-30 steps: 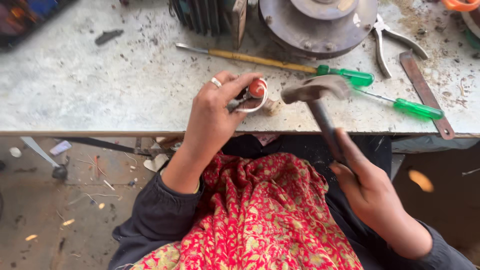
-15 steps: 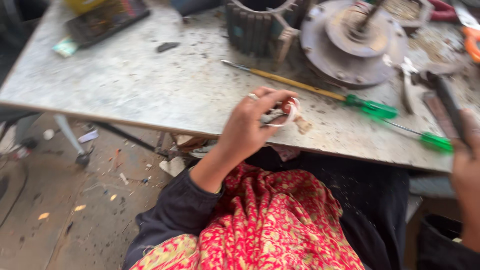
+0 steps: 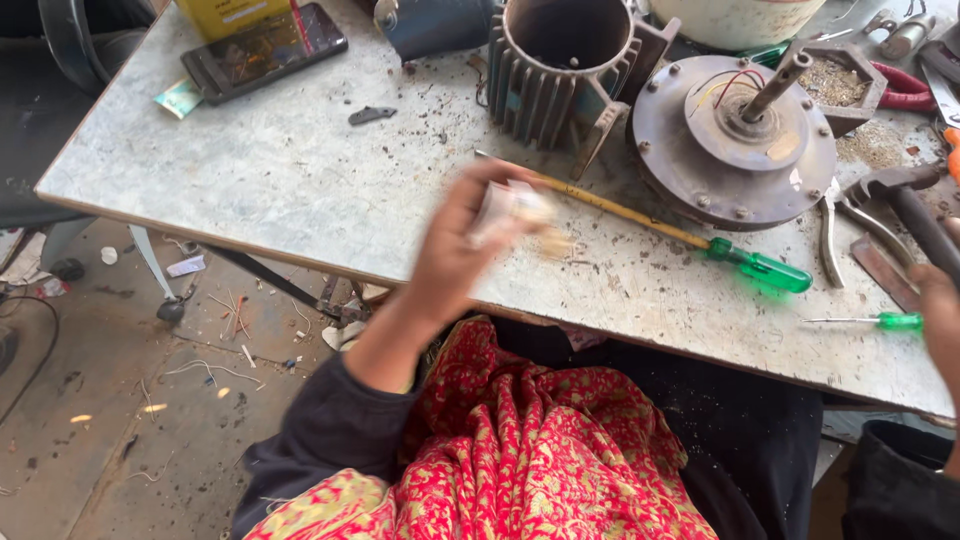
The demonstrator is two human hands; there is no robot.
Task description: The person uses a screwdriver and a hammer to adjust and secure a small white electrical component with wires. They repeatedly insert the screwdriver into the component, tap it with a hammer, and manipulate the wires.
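- The left hand [image 3: 470,250] is raised just over the bench [image 3: 300,190], blurred by motion; its fingers are curled with the grip pinching a small pale ring-shaped part [image 3: 510,205].
- The pale part sits in front of the ribbed motor housing [image 3: 565,70] and just above the shaft of the long green-handled screwdriver [image 3: 650,225], which lies slanted across the bench from near the housing's foot to its green handle below the rotor disc.
- The right hand [image 3: 940,310] shows only at the right edge of the view, right of the housing and beyond the rotor disc [image 3: 735,150]; its grip is wrapped round the dark handle of a hammer [image 3: 905,200], whose head lies beside the disc's right rim.
- A pair of pliers [image 3: 835,225] lies between the disc and the hammer.
- A small green-handled screwdriver [image 3: 880,321] lies near the bench's front edge, just beside the right hand.
- A dark phone [image 3: 262,50] lies well left of the housing, near the bench's far corner.
- A red patterned cloth [image 3: 540,450] covers the person's lap below the bench's front edge.
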